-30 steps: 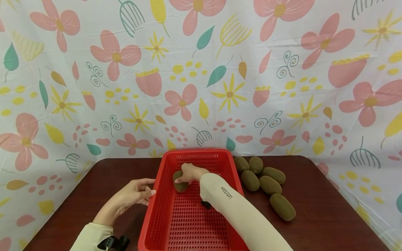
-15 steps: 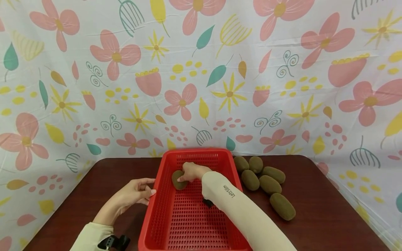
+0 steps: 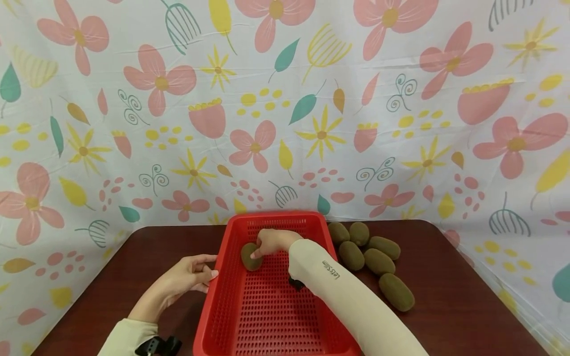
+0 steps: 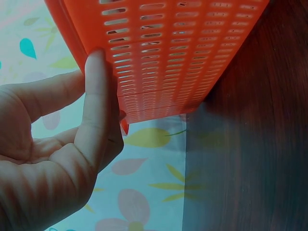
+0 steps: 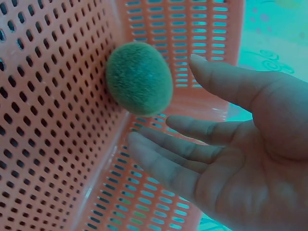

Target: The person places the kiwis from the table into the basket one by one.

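Inside the red plastic basket (image 3: 280,316), a brown fuzzy kiwi (image 3: 249,260) sits near the far left corner. My right hand (image 3: 272,241) is right beside it. In the right wrist view, the fingers and thumb of that right hand (image 5: 226,130) are spread, with the kiwi (image 5: 139,79) just beyond the fingertips against the basket wall. My left hand (image 3: 189,274) rests against the basket's left side from outside. The left wrist view has its fingertips (image 4: 96,60) touching the slotted outer wall (image 4: 159,53) near the rim.
Several more kiwis (image 3: 378,262) lie grouped on the dark wooden table (image 3: 454,296), right of the basket. A white cloth with flower prints (image 3: 285,99) hangs behind the table. My right forearm (image 3: 343,291) crosses over the basket's right rim.
My right hand has let go of the kiwi and drawn slightly right of it. The kiwi has shifted a little. My left hand has stayed at the basket's side.
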The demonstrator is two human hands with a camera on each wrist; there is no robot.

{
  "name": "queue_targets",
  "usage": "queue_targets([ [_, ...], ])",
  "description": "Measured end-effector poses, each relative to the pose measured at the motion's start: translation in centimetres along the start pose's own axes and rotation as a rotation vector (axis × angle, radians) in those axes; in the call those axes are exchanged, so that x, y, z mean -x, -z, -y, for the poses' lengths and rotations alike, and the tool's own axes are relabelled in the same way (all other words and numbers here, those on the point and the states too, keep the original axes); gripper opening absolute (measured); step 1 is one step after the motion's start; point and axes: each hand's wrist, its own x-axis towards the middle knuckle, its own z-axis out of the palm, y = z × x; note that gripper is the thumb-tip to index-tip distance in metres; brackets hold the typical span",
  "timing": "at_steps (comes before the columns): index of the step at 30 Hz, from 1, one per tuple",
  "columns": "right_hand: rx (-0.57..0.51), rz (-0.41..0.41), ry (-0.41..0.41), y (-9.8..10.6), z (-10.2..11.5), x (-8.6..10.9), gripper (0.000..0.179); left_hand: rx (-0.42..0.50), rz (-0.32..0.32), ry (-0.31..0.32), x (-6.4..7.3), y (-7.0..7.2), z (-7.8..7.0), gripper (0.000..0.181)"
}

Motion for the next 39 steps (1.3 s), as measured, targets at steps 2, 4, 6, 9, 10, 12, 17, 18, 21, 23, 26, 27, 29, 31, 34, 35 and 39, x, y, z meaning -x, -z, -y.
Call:
queue_targets([
  [2,0.011,-0.005,0.000,0.3,0.1,0.3,0.042,0.003,0.000,0.001,0.0,0.0,0.0,0.067],
  [4,0.007,-0.006,0.004,0.7,0.2,0.5,0.042,0.007,-0.001,0.004,0.0,0.1,0.0,0.067],
  [6,0.003,-0.010,0.015,1.1,0.2,0.8,0.042,0.007,0.003,0.003,0.0,0.0,0.0,0.067],
  [9,0.013,-0.020,0.037,1.9,0.1,1.2,0.042,0.003,0.006,-0.001,0.0,0.0,0.0,0.067],
  [10,0.019,-0.026,0.044,2.1,0.1,1.3,0.043,0.003,0.006,-0.004,0.0,0.0,0.0,0.067],
  [12,0.028,-0.034,0.048,2.7,0.1,1.7,0.047,0.006,0.007,-0.009,0.1,0.0,-0.1,0.067],
  [17,0.038,-0.047,0.092,4.0,0.0,2.3,0.049,0.014,0.014,-0.020,0.1,0.1,0.0,0.067],
  [18,0.036,-0.052,0.108,4.2,0.0,2.4,0.048,0.014,0.013,-0.020,0.2,0.1,0.1,0.067],
  [21,0.025,-0.064,0.130,4.8,-0.3,2.8,0.047,0.015,0.010,-0.017,0.2,0.2,0.2,0.067],
  [23,0.014,-0.075,0.136,5.1,-0.5,3.2,0.046,0.014,0.015,-0.024,0.1,0.1,0.2,0.067],
  [26,-0.014,-0.089,0.135,5.7,-1.1,3.9,0.046,0.020,0.020,-0.027,0.0,0.1,0.2,0.066],
  [27,-0.022,-0.095,0.139,5.9,-1.3,4.1,0.047,0.022,0.021,-0.026,0.0,0.0,0.2,0.067],
  [29,-0.037,-0.111,0.147,6.2,-1.8,4.7,0.047,0.024,0.019,-0.020,0.0,0.0,0.2,0.066],
  [31,-0.052,-0.133,0.148,6.6,-2.3,5.2,0.046,0.024,0.017,-0.018,-0.1,0.0,0.2,0.066],
  [34,-0.085,-0.168,0.175,7.0,-3.0,6.1,0.045,0.023,0.009,-0.015,-0.1,0.0,0.2,0.066],
  [35,-0.095,-0.182,0.183,7.1,-3.3,6.3,0.045,0.022,0.007,-0.015,-0.1,0.0,0.2,0.066],
  [39,-0.136,-0.233,0.228,7.4,-4.5,7.1,0.044,0.022,0.004,-0.011,0.0,0.0,0.2,0.067],
])
